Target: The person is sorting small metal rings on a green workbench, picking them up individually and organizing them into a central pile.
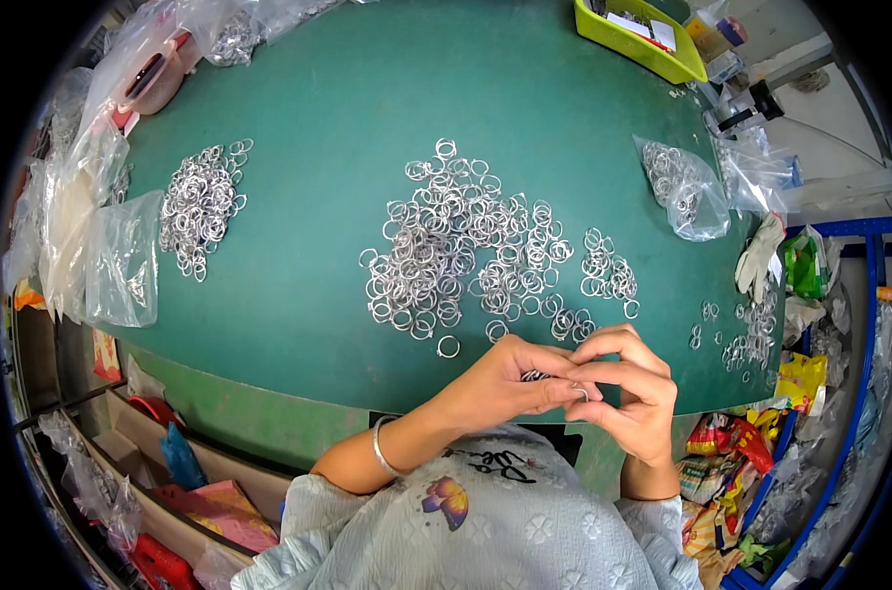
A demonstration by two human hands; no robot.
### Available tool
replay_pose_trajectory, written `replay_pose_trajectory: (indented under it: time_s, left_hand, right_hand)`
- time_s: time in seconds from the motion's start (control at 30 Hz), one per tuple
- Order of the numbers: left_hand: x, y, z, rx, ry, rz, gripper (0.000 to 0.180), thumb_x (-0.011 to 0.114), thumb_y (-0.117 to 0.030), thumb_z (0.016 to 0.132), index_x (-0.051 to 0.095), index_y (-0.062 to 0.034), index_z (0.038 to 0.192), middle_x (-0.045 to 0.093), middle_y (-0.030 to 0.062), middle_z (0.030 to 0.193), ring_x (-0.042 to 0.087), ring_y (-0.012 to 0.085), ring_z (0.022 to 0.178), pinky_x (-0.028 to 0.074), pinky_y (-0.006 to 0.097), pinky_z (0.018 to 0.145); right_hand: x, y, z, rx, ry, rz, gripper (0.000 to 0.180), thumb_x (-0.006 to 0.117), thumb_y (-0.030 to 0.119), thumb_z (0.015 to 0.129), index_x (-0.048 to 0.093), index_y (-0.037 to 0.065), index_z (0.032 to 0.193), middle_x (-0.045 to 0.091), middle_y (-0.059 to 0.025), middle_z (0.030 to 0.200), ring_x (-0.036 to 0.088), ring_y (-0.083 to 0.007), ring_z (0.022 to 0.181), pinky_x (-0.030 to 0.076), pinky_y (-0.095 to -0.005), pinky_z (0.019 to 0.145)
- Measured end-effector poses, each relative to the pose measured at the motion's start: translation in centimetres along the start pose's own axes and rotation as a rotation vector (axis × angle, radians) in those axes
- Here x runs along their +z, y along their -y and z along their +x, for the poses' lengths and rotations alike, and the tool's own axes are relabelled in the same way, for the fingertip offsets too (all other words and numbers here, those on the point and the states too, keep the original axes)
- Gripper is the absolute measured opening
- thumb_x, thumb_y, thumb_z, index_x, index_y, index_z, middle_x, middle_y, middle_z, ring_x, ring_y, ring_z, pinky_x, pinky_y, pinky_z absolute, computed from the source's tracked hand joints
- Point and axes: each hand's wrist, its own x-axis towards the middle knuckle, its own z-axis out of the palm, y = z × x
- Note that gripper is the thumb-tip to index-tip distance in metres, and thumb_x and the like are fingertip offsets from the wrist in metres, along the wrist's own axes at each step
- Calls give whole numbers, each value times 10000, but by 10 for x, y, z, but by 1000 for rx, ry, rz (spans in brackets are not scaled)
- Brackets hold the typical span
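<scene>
Close to the table's near edge, my left hand [525, 379] is closed around several silver rings [535, 375], partly hidden by its fingers. My right hand [628, 388] meets it from the right, thumb and fingers bent in a pinch at one ring [580, 393] between the two hands. Just beyond them spreads a big loose heap of silver rings [431, 246], with a smaller cluster [608, 270] to its right. One single ring [448, 346] lies apart, left of my hands.
Another ring pile [200, 206] lies at left beside clear plastic bags [121, 261]. At right are a bag of rings [687, 192], scattered rings [751, 339] and a white glove [759, 258]. A yellow-green tray [643, 49] stands at the far right; a blue rack [859, 374] flanks the table.
</scene>
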Motion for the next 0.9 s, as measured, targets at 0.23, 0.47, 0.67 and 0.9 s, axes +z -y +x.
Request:
replay_pose_trajectory:
  time_s: [0.23, 0.47, 0.67, 0.9]
  left_hand:
    - [-1, -1, -2, -106, -56, 4, 186, 614, -145, 818, 632, 2, 931, 545, -22, 680, 362, -2, 531, 256, 162, 428]
    - [-1, -2, -5, -80, -55, -62, 187, 636, -121, 794, 625, -5, 941, 569, -13, 727, 406, -1, 560, 288, 153, 447]
    - [-2, 1, -5, -37, -26, -33, 164, 642, -100, 778, 630, -11, 914, 570, -16, 725, 433, 2, 577, 314, 151, 461]
    - [1, -3, -5, -63, -49, -29, 159, 650, -109, 775, 644, -15, 903, 564, -18, 701, 432, 4, 561, 312, 158, 450]
  right_hand:
    - [4, 8, -1, -106, -85, -166, 304, 770, 109, 546, 622, 17, 795, 599, -72, 838, 532, -240, 787, 403, -340, 695]
    - [4, 14, -1, -146, -127, -321, 313, 771, 121, 536, 617, 19, 788, 603, -69, 805, 523, -226, 748, 380, -329, 669]
    - [4, 18, -1, -132, -130, -280, 317, 770, 126, 538, 622, 12, 794, 598, -71, 794, 497, -220, 718, 380, -324, 659]
    - [4, 18, -1, -144, -128, -291, 333, 775, 137, 528, 622, 10, 796, 595, -69, 784, 484, -214, 705, 380, -317, 641]
